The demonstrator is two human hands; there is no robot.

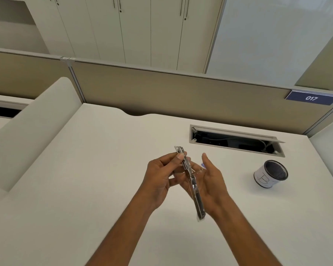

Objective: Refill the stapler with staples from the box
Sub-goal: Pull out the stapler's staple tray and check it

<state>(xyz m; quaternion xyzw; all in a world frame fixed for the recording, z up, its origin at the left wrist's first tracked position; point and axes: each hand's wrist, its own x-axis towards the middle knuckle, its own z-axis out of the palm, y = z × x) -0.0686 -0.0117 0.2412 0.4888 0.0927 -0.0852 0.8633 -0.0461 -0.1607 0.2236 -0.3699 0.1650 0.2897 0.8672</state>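
One slim, shiny metal stapler (190, 180), pinched by the left hand (158, 178), leans on the straight-fingered right hand (210, 182)

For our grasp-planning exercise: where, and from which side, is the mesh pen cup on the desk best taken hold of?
Grip the mesh pen cup round its curved side wall, coming from its left, the side nearest the right hand. It stands alone on the desk, nothing crowding that wall.

Shiny bare-metal stapler (189, 175) (edges glinting) above a smooth matt white desk (85, 179).
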